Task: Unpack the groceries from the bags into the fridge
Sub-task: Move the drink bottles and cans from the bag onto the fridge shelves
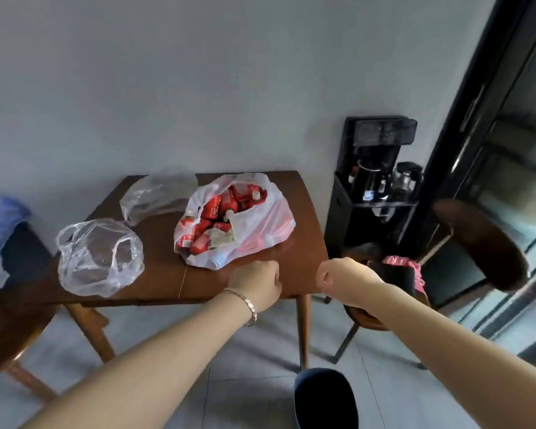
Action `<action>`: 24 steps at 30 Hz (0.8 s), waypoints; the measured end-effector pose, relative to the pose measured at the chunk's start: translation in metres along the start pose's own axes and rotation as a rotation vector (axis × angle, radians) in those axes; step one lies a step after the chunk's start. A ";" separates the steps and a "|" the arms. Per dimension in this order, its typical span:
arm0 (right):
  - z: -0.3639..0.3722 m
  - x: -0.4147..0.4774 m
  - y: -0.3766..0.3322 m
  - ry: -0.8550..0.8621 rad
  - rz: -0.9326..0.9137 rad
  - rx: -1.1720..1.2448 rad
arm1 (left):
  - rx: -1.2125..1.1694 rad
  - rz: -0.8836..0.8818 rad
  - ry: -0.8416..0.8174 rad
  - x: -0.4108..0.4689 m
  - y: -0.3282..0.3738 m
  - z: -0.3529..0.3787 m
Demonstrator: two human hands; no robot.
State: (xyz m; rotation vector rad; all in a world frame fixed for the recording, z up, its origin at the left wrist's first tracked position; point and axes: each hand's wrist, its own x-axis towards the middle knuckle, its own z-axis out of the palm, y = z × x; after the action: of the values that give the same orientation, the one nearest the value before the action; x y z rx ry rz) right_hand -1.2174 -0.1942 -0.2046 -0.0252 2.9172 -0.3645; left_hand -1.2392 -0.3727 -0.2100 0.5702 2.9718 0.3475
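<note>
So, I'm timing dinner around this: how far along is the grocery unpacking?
Done, it seems: the near clear bag and the far clear bag lie slack and look empty on the table. In hand: nothing. The left hand and right hand hover near the table's front right corner, curled into fists. Left: the white bag, full of red-labelled bottles.

On the table lie three bags; the full bag is at the right, with bottles in it; the far bag is left of it, by the wall; the near bag is at the front left; right of the table stands a dispenser, a chair before it; the left hand is over the table's front edge, the right hand past its right corner.
</note>
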 end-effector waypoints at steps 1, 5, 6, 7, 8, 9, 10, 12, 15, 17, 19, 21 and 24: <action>-0.001 0.024 -0.002 -0.001 -0.014 0.018 | -0.020 -0.037 0.018 0.015 -0.009 -0.001; -0.002 0.115 -0.015 -0.057 -0.100 -0.008 | -0.045 -0.154 0.063 0.066 -0.049 -0.005; -0.001 0.135 -0.019 -0.059 -0.119 -0.021 | -0.044 -0.179 0.073 0.078 -0.060 -0.005; 0.000 0.156 -0.023 -0.066 -0.130 -0.025 | -0.043 -0.204 0.084 0.090 -0.073 -0.006; 0.002 0.175 -0.026 -0.071 -0.146 -0.025 | -0.041 -0.228 0.090 0.102 -0.085 -0.006; 0.003 0.194 -0.031 -0.091 -0.152 -0.028 | -0.041 -0.250 0.091 0.114 -0.098 -0.005; 0.005 0.212 -0.035 -0.104 -0.161 -0.028 | -0.046 -0.270 0.090 0.127 -0.111 -0.003; 0.009 0.248 -0.044 -0.118 -0.164 -0.034 | -0.056 -0.291 0.080 0.154 -0.136 0.000; 0.018 0.302 -0.060 -0.120 -0.160 -0.029 | -0.070 -0.291 0.028 0.199 -0.176 0.008; 0.027 0.338 -0.073 -0.105 -0.135 0.003 | -0.089 -0.289 -0.001 0.231 -0.205 0.014; 0.038 0.373 -0.087 -0.064 -0.070 0.101 | -0.112 -0.276 -0.023 0.262 -0.231 0.018; 0.052 0.408 -0.102 -0.058 -0.022 0.169 | -0.138 -0.253 -0.073 0.290 -0.252 0.020; 0.071 0.455 -0.118 -0.107 0.041 0.248 | -0.174 -0.198 -0.145 0.331 -0.278 0.026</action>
State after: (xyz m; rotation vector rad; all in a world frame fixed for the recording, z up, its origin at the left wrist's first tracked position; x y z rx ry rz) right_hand -1.6498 -0.3451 -0.3329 0.0510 2.7425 -0.6915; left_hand -1.6403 -0.4943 -0.3183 0.2671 2.7906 0.5156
